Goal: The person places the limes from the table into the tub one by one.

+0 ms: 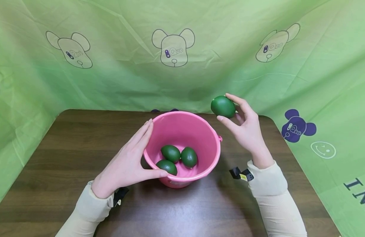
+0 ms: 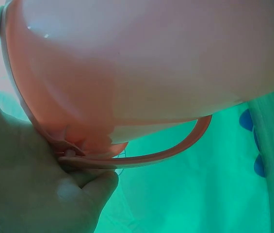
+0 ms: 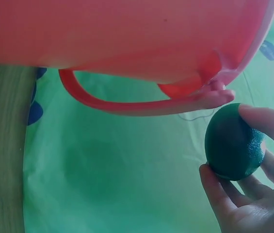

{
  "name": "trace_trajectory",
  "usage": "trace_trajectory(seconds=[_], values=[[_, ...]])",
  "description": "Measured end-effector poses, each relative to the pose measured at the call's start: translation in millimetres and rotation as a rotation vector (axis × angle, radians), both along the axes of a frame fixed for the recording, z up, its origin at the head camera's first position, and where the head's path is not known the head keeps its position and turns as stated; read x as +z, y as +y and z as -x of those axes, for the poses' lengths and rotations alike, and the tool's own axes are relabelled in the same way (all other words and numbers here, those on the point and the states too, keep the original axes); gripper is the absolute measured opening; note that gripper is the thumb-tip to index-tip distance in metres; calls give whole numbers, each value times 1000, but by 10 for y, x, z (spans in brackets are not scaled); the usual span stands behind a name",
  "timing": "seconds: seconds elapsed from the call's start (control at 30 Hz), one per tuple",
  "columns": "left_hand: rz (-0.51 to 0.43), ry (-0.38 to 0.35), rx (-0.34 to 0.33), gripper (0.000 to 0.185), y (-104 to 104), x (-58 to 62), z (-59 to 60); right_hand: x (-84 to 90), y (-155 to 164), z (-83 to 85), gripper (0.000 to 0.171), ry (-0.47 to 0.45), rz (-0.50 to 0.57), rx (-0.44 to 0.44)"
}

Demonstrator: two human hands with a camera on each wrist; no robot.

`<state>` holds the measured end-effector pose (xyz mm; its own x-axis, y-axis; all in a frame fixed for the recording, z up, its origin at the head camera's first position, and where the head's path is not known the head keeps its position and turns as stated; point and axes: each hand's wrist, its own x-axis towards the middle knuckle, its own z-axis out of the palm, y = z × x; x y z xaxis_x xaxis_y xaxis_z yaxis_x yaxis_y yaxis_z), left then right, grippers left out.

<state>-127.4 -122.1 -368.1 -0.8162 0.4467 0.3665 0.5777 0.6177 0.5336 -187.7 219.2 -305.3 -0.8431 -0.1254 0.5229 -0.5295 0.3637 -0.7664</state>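
A pink bucket (image 1: 210,164) stands upright on the wooden table. Inside it, several dark green limes lie at the bottom, one of them a glossy lime (image 1: 189,157) on the right. My left hand (image 1: 126,164) rests along the bucket's left rim, fingers straight and spread from the thumb, which lies over the front rim. In the left wrist view, the fingers sit beside the handle's pivot. My right hand (image 1: 244,126) pinches another lime (image 1: 222,106) between thumb and fingers, raised beyond the bucket's right rim.
The bucket's curved handle (image 3: 127,108) hangs down on its far side. A green printed cloth (image 1: 120,75) hangs behind the table (image 1: 61,158) and along its sides. Each sleeve cuff bears a small black strap, such as the strap (image 1: 241,173) on the right.
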Motion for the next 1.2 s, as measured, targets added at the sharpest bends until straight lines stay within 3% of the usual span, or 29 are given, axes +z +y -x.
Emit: trace_trajectory(seconds=[0.83,1.2], values=[[-1,1,-6,127,0,15,-2,110,-114,-164,65,31,-26,41],[6,7,-7,127,-1,18,1,19,-61,-106,72,57,-49,49]])
